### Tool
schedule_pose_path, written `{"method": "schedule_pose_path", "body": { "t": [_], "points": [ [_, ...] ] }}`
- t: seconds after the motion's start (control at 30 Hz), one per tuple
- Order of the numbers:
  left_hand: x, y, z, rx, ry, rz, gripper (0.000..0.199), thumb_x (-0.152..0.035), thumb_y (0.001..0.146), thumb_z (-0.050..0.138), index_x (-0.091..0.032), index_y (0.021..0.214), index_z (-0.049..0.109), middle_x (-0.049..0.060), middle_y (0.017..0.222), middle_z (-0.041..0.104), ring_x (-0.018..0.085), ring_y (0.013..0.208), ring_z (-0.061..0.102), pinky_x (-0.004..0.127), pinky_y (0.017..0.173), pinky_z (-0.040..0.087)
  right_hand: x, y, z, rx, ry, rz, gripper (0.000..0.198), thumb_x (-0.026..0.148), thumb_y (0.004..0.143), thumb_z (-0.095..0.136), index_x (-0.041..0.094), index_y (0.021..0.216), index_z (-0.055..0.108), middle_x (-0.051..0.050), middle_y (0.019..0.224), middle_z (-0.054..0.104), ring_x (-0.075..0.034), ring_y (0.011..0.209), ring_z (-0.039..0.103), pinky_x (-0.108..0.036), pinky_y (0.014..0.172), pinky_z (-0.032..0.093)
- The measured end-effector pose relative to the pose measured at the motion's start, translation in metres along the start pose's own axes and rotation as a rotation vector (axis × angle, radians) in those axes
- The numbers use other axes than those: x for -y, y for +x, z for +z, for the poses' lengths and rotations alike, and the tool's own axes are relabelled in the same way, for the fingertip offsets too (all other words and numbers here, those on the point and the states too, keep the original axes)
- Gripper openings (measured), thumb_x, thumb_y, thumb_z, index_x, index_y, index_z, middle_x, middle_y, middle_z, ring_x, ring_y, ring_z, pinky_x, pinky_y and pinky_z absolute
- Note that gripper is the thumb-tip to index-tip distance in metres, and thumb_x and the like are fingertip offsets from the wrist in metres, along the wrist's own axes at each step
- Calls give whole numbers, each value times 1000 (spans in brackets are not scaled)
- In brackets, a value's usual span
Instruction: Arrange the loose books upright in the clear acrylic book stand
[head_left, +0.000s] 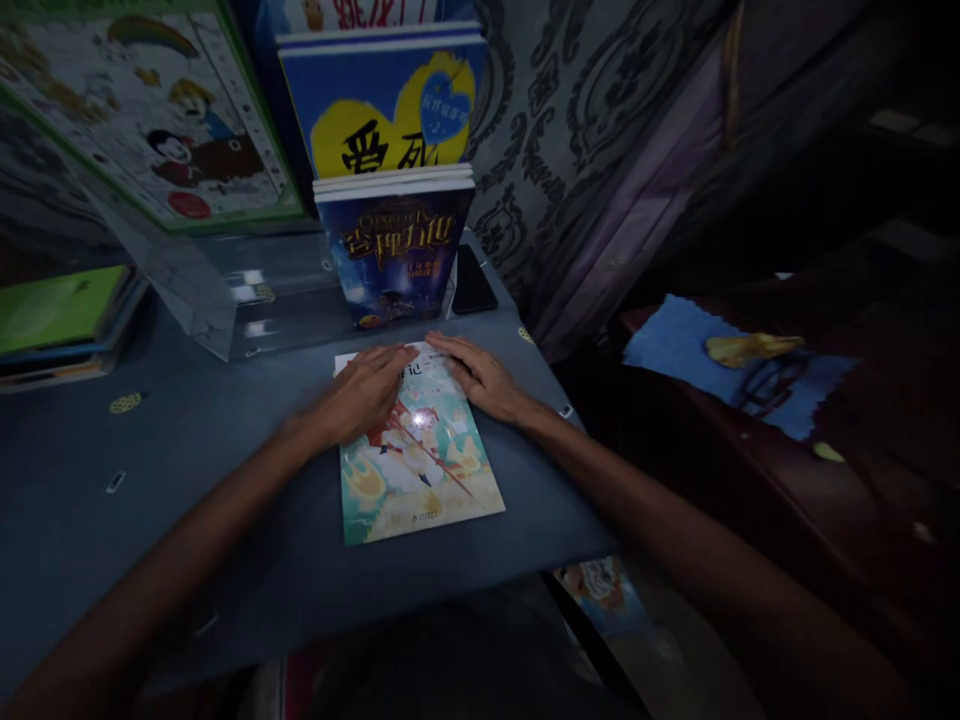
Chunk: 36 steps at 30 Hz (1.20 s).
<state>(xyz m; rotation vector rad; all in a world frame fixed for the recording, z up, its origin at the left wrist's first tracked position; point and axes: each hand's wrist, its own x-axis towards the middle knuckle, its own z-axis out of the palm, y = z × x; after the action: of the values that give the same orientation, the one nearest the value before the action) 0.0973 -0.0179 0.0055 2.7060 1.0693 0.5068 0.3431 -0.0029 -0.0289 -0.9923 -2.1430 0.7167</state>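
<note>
A thin book with a teal and cream illustrated cover lies flat near the table's front edge. My left hand rests flat across its upper left part, fingers stretched out. On the upper right corner of the same book lies my right hand, palm down with fingers extended. Both hands hide part of the cover's title. Just behind them, dark blue books stand upright in a clear stand, and blue and yellow books rise in the tier behind.
At the left stands a green-edged picture book on a clear acrylic stand, beside a stack of books. A black phone lies behind my right hand. Right of the table, a blue cloth holds glasses.
</note>
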Motion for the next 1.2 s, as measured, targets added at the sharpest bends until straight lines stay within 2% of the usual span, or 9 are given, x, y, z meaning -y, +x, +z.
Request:
{"method": "schedule_pose_path", "body": {
  "t": [0.17,0.4,0.6,0.73,0.8,0.93,1.03,1.1,1.2],
  "points": [
    [6,35,18,-19,-65,70,42,-16,98,35,-15,132,59,13,138,65,25,127,60,47,111,45,21,-32,-11,45,14,42,49,33,105,40,26,153,44,-6,155,51,-23,143,48,-52,122,35],
    [10,33,22,-37,-100,60,39,-17,97,37,-16,128,60,11,139,64,25,131,58,48,112,42,75,-108,-25,199,-49,24,49,24,105,41,28,154,41,-4,152,55,-23,142,49,-54,124,32],
    [13,35,23,-24,-123,65,39,-17,96,38,-17,130,60,10,141,63,24,133,56,48,115,38,99,-157,-18,158,-179,-67,60,13,103,43,28,160,28,-7,146,60,-22,142,48,-56,122,36],
    [16,36,25,-31,-125,82,38,-16,96,39,-16,127,60,12,139,64,24,132,56,47,114,39,116,-157,-7,62,-256,-116,67,12,99,51,26,160,27,-9,137,68,-25,143,47,-59,121,35],
    [16,36,26,-31,-108,80,38,-15,95,39,-16,126,61,12,138,64,24,133,56,47,114,40,131,-146,6,68,-260,-146,66,12,98,53,25,159,31,-9,134,69,-24,143,47,-56,121,35],
    [14,34,25,-31,-80,55,39,-16,95,39,-18,128,60,10,139,64,25,137,53,48,114,39,166,-115,51,308,-203,-306,54,23,101,54,19,153,43,-12,146,61,-22,144,47,-48,122,37],
    [13,33,24,-35,-82,56,39,-16,96,40,-19,129,60,9,138,65,25,138,52,49,114,40,178,-98,83,425,-214,-342,51,30,102,53,10,149,46,-17,152,53,-25,148,41,-47,124,35],
    [14,33,25,-36,-85,65,39,-16,95,41,-18,128,61,10,137,65,25,137,53,49,114,40,178,-96,93,447,-225,-329,53,30,102,53,6,148,45,-19,155,48,-26,151,35,-46,124,34],
    [16,34,27,-36,-103,68,38,-18,96,42,-19,128,61,9,138,65,26,138,52,49,115,39,170,-105,90,421,-236,-272,58,30,100,57,6,150,42,-21,158,43,-26,154,29,-47,124,34]
  ]
}}
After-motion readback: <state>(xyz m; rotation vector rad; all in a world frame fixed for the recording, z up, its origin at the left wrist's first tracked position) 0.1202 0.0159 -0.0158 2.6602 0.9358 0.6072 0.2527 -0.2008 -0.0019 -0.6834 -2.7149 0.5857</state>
